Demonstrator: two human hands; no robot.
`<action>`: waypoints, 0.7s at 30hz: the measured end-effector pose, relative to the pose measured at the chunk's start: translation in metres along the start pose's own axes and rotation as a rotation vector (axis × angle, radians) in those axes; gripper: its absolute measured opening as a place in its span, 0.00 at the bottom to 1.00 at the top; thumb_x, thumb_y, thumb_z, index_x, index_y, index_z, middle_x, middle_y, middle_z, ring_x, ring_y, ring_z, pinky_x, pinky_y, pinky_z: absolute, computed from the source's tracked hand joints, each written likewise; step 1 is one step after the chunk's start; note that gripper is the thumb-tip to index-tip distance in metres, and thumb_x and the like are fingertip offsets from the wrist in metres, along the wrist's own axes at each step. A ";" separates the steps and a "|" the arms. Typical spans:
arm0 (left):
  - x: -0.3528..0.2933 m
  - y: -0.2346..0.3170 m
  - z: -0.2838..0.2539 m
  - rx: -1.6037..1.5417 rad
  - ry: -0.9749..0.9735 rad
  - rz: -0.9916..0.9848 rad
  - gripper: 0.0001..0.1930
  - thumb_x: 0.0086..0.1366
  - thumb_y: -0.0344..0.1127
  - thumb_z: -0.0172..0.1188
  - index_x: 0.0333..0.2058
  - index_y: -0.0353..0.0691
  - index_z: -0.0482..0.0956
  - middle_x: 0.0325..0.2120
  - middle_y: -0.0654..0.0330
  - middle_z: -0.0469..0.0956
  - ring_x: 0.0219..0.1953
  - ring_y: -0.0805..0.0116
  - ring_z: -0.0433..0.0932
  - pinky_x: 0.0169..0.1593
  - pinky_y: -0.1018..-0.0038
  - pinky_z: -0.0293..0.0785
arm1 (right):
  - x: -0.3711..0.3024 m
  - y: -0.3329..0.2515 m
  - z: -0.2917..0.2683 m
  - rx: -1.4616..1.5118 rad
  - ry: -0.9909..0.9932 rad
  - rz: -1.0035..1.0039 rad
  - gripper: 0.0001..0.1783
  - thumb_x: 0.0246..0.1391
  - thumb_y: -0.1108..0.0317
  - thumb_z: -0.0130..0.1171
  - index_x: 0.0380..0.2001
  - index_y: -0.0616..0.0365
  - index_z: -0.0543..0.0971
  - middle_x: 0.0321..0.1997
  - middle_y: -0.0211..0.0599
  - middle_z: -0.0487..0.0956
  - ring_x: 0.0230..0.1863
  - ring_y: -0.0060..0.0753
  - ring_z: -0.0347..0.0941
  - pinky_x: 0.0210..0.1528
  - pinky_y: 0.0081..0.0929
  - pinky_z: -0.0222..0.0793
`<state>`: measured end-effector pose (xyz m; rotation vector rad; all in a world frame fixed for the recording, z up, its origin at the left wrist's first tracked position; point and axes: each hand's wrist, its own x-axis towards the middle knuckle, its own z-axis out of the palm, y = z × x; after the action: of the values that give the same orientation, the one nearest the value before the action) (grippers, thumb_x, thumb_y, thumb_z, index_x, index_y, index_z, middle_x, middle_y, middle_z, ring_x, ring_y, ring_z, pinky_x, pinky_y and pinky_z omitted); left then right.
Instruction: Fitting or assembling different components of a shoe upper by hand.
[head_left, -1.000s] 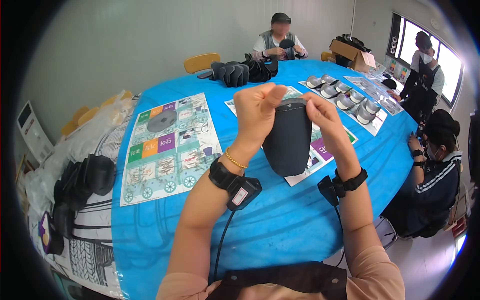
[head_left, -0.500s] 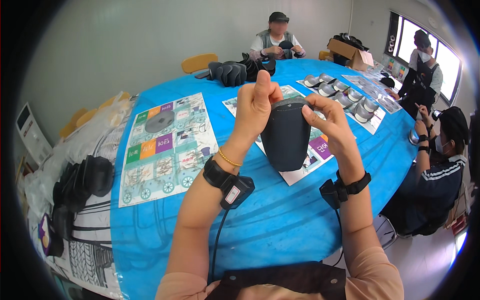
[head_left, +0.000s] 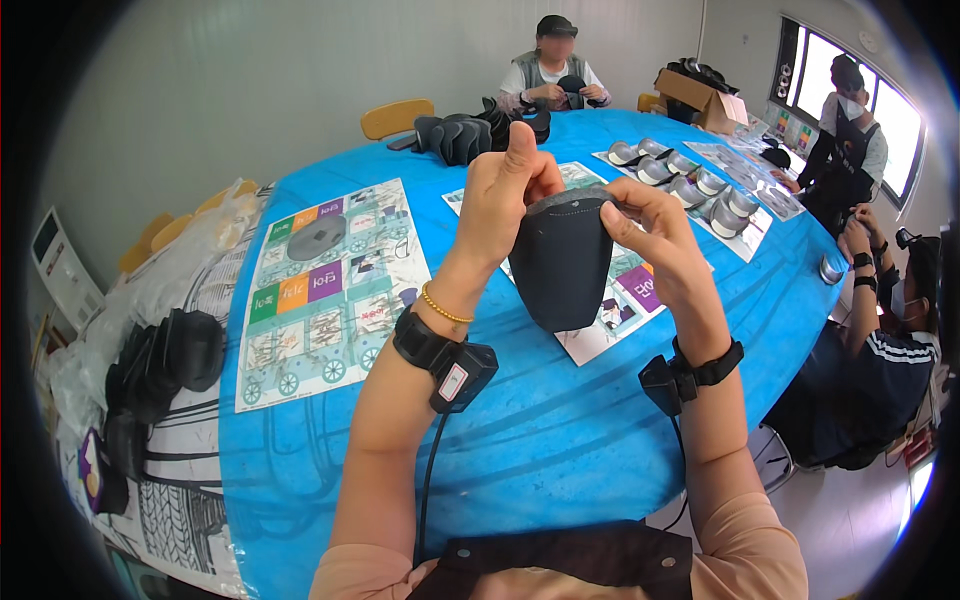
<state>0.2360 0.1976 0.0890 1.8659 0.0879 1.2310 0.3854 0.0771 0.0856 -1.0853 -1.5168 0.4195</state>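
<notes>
Hands are raised above the blue table [head_left: 560,450], and a dark fabric pouch [head_left: 562,262] is gripped between them at its upper rim. The left hand [head_left: 508,195] is clenched on the rim's left side, thumb pointing up; the right hand [head_left: 660,240] is pinched on the rim's right side. The pouch is held upright, clear of the table, narrowing toward its lower end. Beneath the pouch a printed sheet [head_left: 615,300] is laid on the table. Left of the pouch a colourful printed mat [head_left: 330,280] is spread, with a grey cap-shaped piece [head_left: 316,238] resting on it. Beyond the pouch, grey moulded pieces [head_left: 690,180] are lined up in rows on another sheet. Wrist straps with cabled devices are worn on both forearms.
</notes>
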 end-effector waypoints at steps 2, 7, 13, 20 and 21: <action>0.000 0.000 -0.002 -0.019 -0.014 -0.007 0.46 0.64 0.73 0.26 0.12 0.35 0.71 0.11 0.68 0.66 0.17 0.81 0.61 0.22 0.82 0.54 | 0.000 0.001 0.000 0.018 0.003 0.006 0.15 0.54 0.59 0.61 0.29 0.63 0.77 0.29 0.28 0.73 0.36 0.21 0.66 0.45 0.25 0.61; 0.001 -0.005 -0.007 -0.166 -0.069 -0.066 0.47 0.64 0.74 0.24 0.13 0.35 0.72 0.12 0.68 0.67 0.17 0.81 0.63 0.22 0.83 0.55 | 0.001 0.003 0.001 0.006 0.016 -0.016 0.16 0.53 0.59 0.61 0.30 0.63 0.77 0.29 0.28 0.73 0.36 0.21 0.66 0.44 0.25 0.61; -0.004 0.006 0.006 0.108 0.093 0.062 0.41 0.67 0.68 0.33 0.14 0.37 0.72 0.12 0.68 0.68 0.16 0.81 0.62 0.23 0.82 0.55 | -0.001 0.003 0.004 -0.005 0.020 0.024 0.16 0.54 0.59 0.60 0.32 0.64 0.78 0.31 0.30 0.76 0.37 0.23 0.68 0.45 0.24 0.62; -0.007 0.001 0.016 0.161 0.280 0.250 0.33 0.62 0.59 0.56 0.14 0.31 0.70 0.08 0.61 0.57 0.15 0.79 0.53 0.17 0.77 0.54 | -0.006 -0.005 0.016 -0.267 0.094 -0.142 0.13 0.52 0.65 0.61 0.33 0.67 0.79 0.30 0.39 0.79 0.33 0.28 0.74 0.39 0.25 0.68; -0.007 0.000 0.010 0.250 0.204 0.257 0.34 0.61 0.61 0.55 0.13 0.32 0.68 0.09 0.65 0.56 0.16 0.80 0.52 0.18 0.76 0.50 | -0.006 -0.006 0.016 -0.326 0.103 -0.189 0.13 0.51 0.66 0.61 0.34 0.67 0.79 0.31 0.42 0.80 0.33 0.32 0.75 0.38 0.27 0.69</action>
<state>0.2400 0.1880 0.0827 2.0040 0.1203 1.6502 0.3675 0.0741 0.0821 -1.1805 -1.6132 -0.0164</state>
